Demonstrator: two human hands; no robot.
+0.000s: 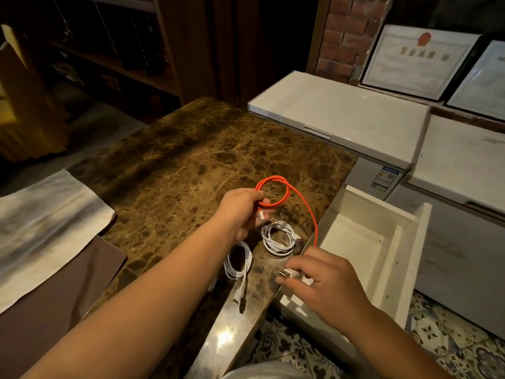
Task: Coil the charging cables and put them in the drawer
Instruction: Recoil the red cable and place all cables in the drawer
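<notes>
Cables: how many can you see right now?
3. The orange cable is held between the left hand and right hand. One white cable lies coiled near the counter edge, another beside it. The drawer shows none.

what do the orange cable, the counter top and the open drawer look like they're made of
Orange cable: likely braided fabric sheath, matte, with a fine woven texture.
Counter top: looks like polished brown marble or a marble-look slab, veined, glossy with a light glare at the near edge.
Drawer: seemingly white laminated board, smooth, flat panels.
</notes>
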